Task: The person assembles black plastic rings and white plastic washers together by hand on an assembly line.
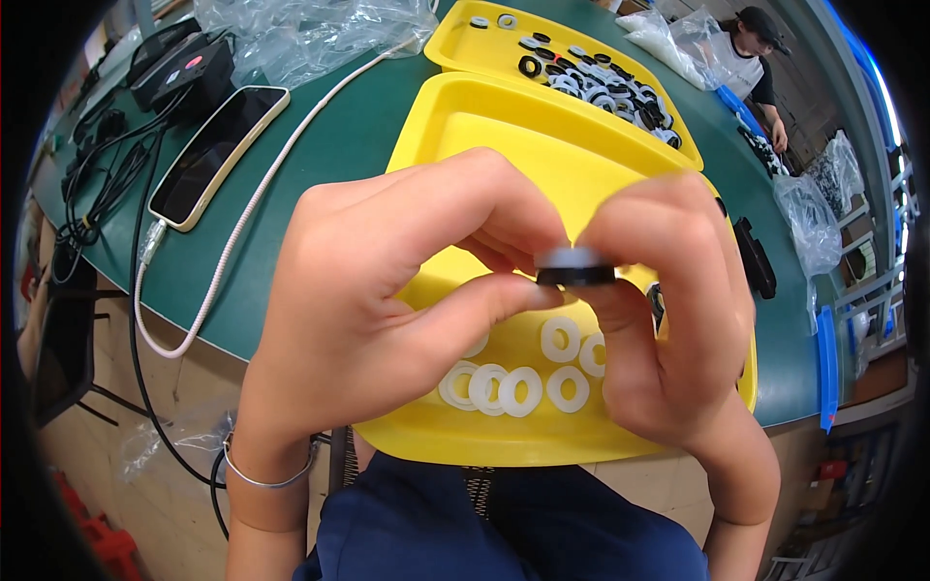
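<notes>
Above the near yellow tray (pixel 455 126), my left hand (pixel 407 281) and my right hand (pixel 668 300) meet with thumbs and fingertips closed on one small ring (pixel 575 267). The ring is held edge-on, whitish on top and black below, slightly blurred. Several flat white washers (pixel 521 391) lie in the tray beneath my hands, some overlapping. A dark ring is partly hidden behind my right hand, so its shape cannot be made out fully.
A second yellow tray (pixel 455 44) behind holds a pile of black and white rings (pixel 610 87). At left lie a phone (pixel 218 155), its pale cable (pixel 254 203) and tangled black cables (pixel 92 194). Clear plastic bags (pixel 310 39) sit at the back. Another person (pixel 751 68) works far right.
</notes>
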The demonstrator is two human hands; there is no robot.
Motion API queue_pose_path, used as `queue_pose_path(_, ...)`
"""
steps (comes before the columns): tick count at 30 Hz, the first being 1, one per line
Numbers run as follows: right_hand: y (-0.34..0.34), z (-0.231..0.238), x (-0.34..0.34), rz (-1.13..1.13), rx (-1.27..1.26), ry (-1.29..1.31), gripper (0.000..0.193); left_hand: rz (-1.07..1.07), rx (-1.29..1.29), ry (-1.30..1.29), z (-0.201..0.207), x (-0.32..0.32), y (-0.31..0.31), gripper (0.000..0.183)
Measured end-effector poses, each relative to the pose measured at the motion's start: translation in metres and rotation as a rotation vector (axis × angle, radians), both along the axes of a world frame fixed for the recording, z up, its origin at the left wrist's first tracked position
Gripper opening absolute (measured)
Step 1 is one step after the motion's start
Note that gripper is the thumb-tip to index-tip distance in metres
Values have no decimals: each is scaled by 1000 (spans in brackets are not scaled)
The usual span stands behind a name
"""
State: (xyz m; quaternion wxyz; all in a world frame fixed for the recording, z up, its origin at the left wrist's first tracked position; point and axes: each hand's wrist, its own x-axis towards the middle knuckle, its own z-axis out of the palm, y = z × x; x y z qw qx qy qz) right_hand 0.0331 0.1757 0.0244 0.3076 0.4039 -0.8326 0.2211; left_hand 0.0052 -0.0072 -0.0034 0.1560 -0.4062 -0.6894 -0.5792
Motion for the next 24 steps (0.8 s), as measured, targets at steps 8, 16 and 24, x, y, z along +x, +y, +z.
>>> queue_pose_path(8,-5,-5,0,-66,-56,-115,23,35,10,-21,0,2,5,25)
queue_pose_path(16,22,16,-16,-459,-71,-262,5,229,-648,98,4,0,2,20)
queue_pose_path(24,101,21,-121,-375,-615,-506,26,173,-707,159,0,-2,5,27)
